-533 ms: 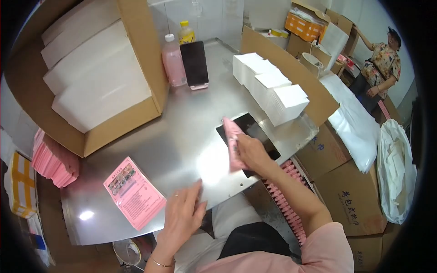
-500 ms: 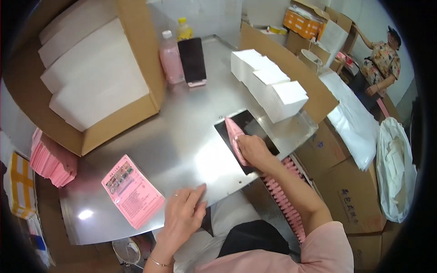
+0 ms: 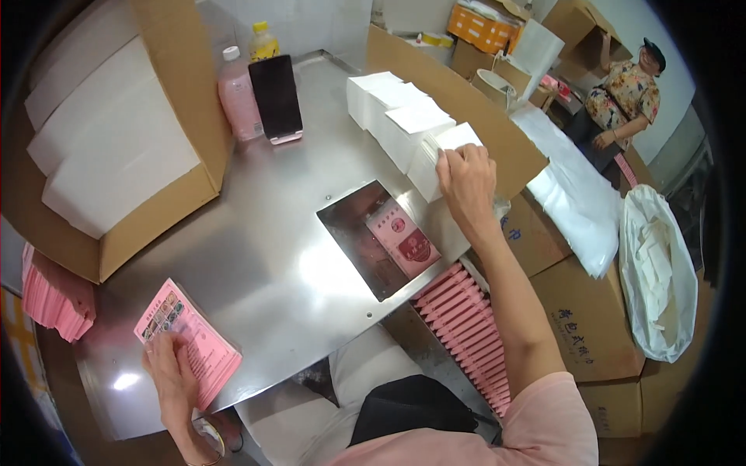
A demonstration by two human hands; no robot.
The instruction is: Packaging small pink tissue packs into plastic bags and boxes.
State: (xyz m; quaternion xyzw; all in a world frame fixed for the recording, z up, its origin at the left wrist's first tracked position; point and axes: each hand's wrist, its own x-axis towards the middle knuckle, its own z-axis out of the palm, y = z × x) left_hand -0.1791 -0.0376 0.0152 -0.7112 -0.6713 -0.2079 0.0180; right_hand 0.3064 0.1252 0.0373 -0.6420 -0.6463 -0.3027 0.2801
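My left hand [image 3: 172,377] lies on a stack of pink printed paper sleeves [image 3: 210,349] at the table's near left. Its fingers are bent and somewhat apart on the top sleeve. My right hand [image 3: 468,182] pinches the near end of a row of white folded paper napkins [image 3: 423,124], thumb at their side and fingers over the top. Between the hands, a pink packet with a dark red emblem [image 3: 406,239] lies flat over the right part of a dark rectangular panel [image 3: 353,213] set in the metal table.
A carton of white paper stacks [image 3: 116,147] stands at left. Behind are a phone [image 3: 276,97] on a stand and two bottles. Pink packets [image 3: 466,334] fill a row below the table's right edge. Cartons and a white bag [image 3: 660,272] are at right; another person [image 3: 625,93] stands beyond.
My right hand has let go of the pink packet, now flat on the panel, and moved to the white napkins. The left hand has moved left onto the pink stack. The view has shifted.
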